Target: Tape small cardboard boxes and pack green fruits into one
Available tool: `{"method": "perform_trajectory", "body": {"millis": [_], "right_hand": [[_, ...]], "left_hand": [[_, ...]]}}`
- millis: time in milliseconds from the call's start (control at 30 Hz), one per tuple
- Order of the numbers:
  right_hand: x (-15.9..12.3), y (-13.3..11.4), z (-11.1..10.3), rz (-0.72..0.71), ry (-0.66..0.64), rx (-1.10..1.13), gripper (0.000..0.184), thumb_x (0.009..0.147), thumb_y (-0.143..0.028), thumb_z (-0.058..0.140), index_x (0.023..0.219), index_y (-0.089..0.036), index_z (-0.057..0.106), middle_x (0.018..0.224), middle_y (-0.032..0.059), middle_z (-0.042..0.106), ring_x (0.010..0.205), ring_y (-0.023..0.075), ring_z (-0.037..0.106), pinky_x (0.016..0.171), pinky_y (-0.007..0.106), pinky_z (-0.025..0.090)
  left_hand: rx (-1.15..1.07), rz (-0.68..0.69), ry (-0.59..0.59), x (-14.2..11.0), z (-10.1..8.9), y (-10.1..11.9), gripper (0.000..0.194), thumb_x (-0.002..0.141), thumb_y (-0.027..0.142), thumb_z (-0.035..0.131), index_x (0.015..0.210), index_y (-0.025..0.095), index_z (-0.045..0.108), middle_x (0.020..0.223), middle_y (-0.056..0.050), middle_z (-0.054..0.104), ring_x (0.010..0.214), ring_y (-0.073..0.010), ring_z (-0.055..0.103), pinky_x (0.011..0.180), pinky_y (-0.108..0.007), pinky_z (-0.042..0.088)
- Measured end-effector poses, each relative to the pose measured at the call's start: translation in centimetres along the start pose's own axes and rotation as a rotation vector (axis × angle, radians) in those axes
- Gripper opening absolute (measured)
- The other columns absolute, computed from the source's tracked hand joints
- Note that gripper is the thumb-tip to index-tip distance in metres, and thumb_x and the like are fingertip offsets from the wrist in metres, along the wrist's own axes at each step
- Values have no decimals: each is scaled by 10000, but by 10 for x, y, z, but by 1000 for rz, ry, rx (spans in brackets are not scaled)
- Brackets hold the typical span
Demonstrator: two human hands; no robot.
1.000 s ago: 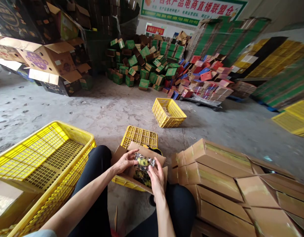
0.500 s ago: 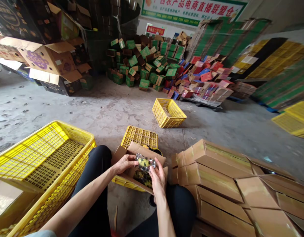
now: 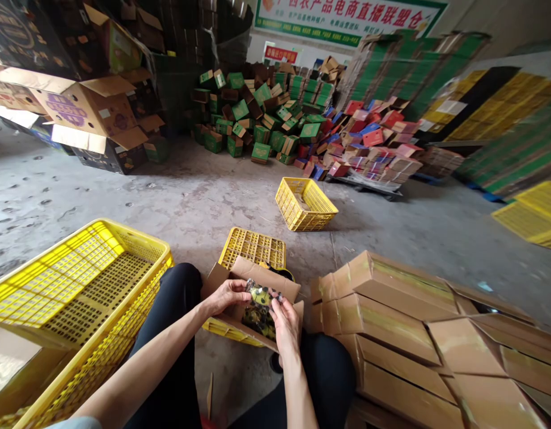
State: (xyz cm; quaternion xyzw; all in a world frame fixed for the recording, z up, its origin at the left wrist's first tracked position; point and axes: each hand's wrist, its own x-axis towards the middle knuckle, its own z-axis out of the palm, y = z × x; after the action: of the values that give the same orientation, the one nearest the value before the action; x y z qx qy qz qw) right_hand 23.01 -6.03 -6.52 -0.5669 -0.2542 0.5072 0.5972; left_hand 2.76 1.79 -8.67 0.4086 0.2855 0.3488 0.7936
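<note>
A clear plastic packet with dark spots and yellow-green fruit-like contents point(image 3: 261, 294) is stretched between my two hands above an open cardboard box point(image 3: 267, 273). My left hand point(image 3: 228, 296) pinches its left end with thumb and fingertips. On the other side, the fingers of my right hand point(image 3: 284, 316) close on its right end. More packets of the same look point(image 3: 260, 322) lie inside the box below. The box rests on an upturned yellow crate point(image 3: 253, 243) between my knees, its flaps spread.
A large yellow crate point(image 3: 163, 262) stands at my left with cardboard in it. Stacked closed cartons point(image 3: 401, 316) fill the right side. Another yellow crate point(image 3: 307, 205) sits ahead on the concrete floor. Farther back lie heaps of green boxes point(image 3: 260, 152) and red boxes point(image 3: 372, 138).
The packet has tipped slightly in my fingers, its right end a little lower and less shiny now. Both hands stay in nearly the same place.
</note>
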Motion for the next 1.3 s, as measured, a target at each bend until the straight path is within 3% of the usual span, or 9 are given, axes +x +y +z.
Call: {"method": "perform_trajectory", "body": {"millis": [367,733,1067,1300], "right_hand": [[7,8,-5,-8,77,10,530,633,-564,953,1015,-219,827,1160,118,821,1183,353,731,1010,486,612],[8,13,-7,17,37,21,442,704,-528,922,1017,-235,810,1156,95,812,1179,339,731,1004,475,624],[7,21,-8,81,50,67,481,684,-495,944,1057,-230,796,1181,82,805,1185,328,735,1002,490,645],[8,22,-10,112,25,43,526,632,-502,969,1038,-213,798,1164,95,805,1144,339,746,892,464,678]], "left_hand": [[-32,41,3,1,2,0,553,661,423,1009,1085,122,817,1040,-131,800,914,-244,745,889,-354,552],[-58,65,101,5,1,-3,450,617,367,1031,915,126,795,909,-79,796,789,-190,722,857,-332,537],[54,76,121,3,2,-1,392,645,433,1003,805,136,804,804,-72,789,730,-187,686,817,-332,509],[46,79,124,3,3,1,414,640,447,1003,809,135,790,795,-61,777,711,-175,674,784,-317,513]]}}
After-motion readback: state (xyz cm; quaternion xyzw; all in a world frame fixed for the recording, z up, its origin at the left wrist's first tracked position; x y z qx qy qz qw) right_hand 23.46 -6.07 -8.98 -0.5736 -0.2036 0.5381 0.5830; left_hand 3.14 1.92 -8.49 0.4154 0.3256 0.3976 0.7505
